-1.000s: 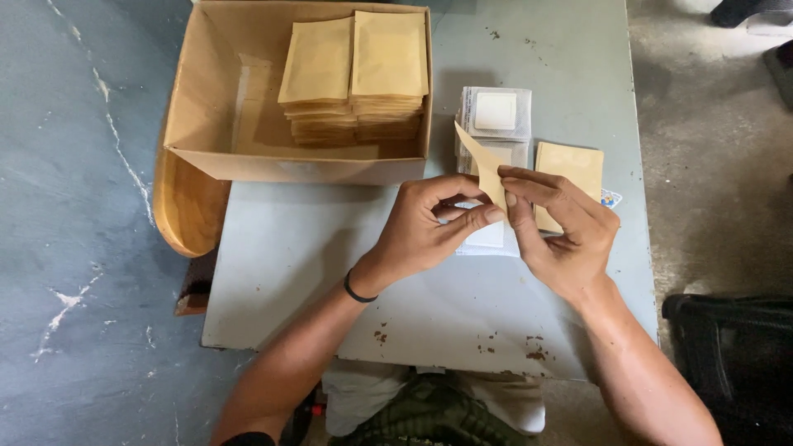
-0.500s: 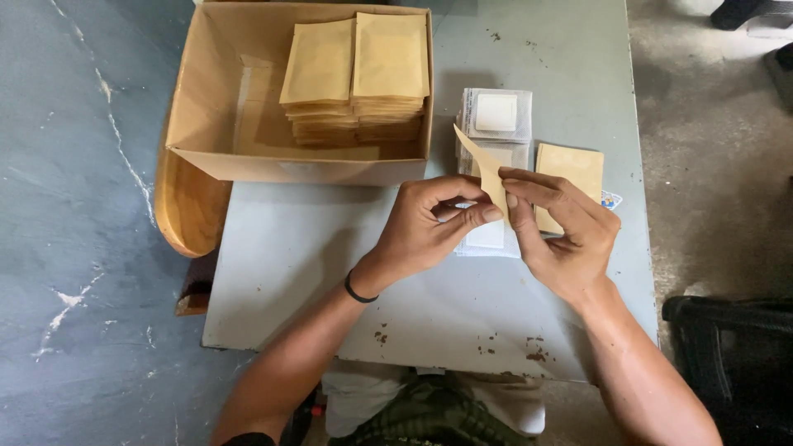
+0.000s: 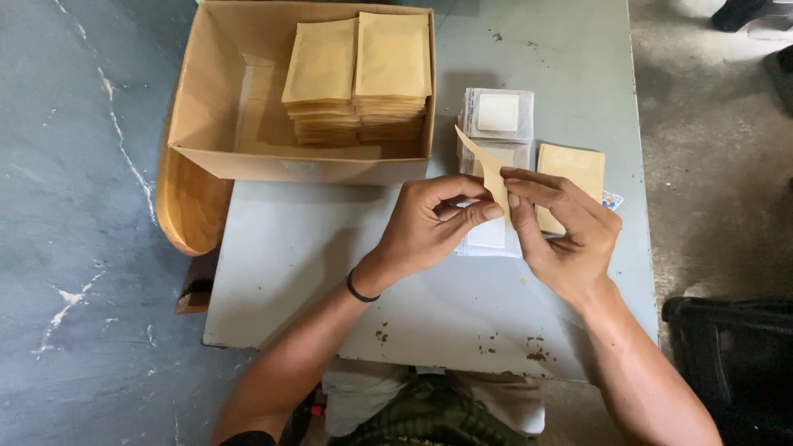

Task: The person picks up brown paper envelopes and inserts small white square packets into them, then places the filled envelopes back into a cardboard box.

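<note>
Both my hands pinch one small brown paper envelope [image 3: 489, 168], held edge-on above the grey table [image 3: 330, 256]. My left hand [image 3: 429, 225] grips it from the left with thumb and fingers; my right hand [image 3: 560, 230] grips it from the right. Under my hands lies a pile of clear packets with white squares inside [image 3: 496, 122]. A short stack of brown envelopes [image 3: 573, 169] lies just right of that pile, partly hidden by my right hand.
A cardboard box [image 3: 215, 124] at the table's far left holds two stacks of brown envelopes [image 3: 359, 78]. A wooden seat edge [image 3: 186, 206] shows left of the table. A black bag [image 3: 727, 363] stands on the floor at right.
</note>
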